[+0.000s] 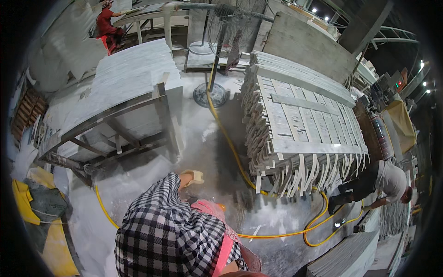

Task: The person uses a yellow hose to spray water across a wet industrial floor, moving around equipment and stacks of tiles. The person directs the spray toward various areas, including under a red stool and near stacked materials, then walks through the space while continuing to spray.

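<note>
Neither of my hands can be made out. Black-and-white checked cloth (161,221) of my clothing fills the lower middle, with a pink strap (223,254) and pink patterned cloth (210,208) along its right side. Bits of bare skin show at the bottom edge, too cut off to tell which part they are. Beyond the checked cloth, a cream slipper (197,177) with bare skin beside it stands on the dusty floor. A small orange thing (221,207), too hidden to name, peeks out by the pink cloth. A yellow hose (272,236) passes just right of me.
Ahead left stands a metal-framed table (159,111) bearing pale slabs. A tall stack of pale strips (304,120) rises ahead right. A pole on a round base (210,94) stands between them. One person (392,182) bends at right; another (108,23) sits far left.
</note>
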A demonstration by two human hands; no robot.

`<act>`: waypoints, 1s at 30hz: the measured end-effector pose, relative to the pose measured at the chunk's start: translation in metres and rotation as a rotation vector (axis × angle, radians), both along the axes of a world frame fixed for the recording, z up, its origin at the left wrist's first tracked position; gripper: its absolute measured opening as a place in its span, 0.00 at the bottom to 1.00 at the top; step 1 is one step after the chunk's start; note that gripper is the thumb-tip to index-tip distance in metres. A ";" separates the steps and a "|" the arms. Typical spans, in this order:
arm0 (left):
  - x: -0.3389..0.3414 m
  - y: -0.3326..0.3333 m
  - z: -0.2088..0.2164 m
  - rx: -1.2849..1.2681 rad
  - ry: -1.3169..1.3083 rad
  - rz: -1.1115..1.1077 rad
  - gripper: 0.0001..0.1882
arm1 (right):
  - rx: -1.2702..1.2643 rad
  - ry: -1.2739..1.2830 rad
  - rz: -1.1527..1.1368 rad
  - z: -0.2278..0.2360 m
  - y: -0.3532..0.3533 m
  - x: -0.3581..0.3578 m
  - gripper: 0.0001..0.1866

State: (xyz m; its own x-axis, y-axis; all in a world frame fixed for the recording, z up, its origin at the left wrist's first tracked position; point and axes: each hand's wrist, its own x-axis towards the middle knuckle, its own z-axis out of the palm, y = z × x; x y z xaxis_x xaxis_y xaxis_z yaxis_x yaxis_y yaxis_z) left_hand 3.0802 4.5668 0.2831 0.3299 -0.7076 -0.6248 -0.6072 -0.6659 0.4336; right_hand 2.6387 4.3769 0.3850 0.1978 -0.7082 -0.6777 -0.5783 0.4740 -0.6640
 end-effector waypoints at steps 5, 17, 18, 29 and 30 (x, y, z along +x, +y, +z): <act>-0.012 -0.055 0.009 0.042 0.036 -0.023 0.28 | -0.002 0.019 -0.060 -0.003 -0.029 -0.015 0.21; -0.016 -0.173 0.054 -0.174 0.376 -0.162 0.23 | 0.104 0.148 -0.547 0.033 0.066 -0.089 0.21; -0.014 -0.177 0.053 -0.136 0.450 -0.184 0.24 | 0.126 0.108 -0.699 0.032 0.100 -0.098 0.21; -0.031 -0.263 -0.026 0.229 0.568 -0.317 0.23 | 0.275 0.093 -1.180 -0.009 0.233 -0.072 0.17; -0.045 -0.274 -0.022 0.182 0.620 -0.357 0.23 | 0.281 0.138 -1.201 -0.006 0.245 -0.067 0.17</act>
